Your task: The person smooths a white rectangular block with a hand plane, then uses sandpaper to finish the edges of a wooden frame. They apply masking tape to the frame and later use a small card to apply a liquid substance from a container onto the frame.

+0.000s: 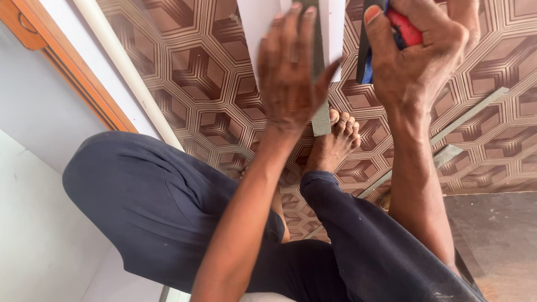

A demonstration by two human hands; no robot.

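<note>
Hands at work over a patterned floor (pixel 212 84), person seated with one bare foot (pixel 335 140) out front. Left hand (pixel 291 72) lies flat, fingers spread narrow and pressed on a white panel (pixel 260 28), covering a grey strip (pixel 321 120) that runs down toward the toes. Right hand (pixel 417 56) is closed around a red-and-blue tool (pixel 404 29), dark blade or edge (pixel 363 47) pointing down just beside the panel's right edge.

Step looks like steadying the panel while the tool is brought to it, cutting or scoring by the look of it. Next move likely calls for firm downward pressure from the left hand and the tool kept clear of the toes.

Tool mostly hidden in the grip, kind unclear. Panel top is cut off by the frame. More thin strips (pixel 470 114) lie on the floor to the right. White pipe (pixel 120 67) runs along the wall.
</note>
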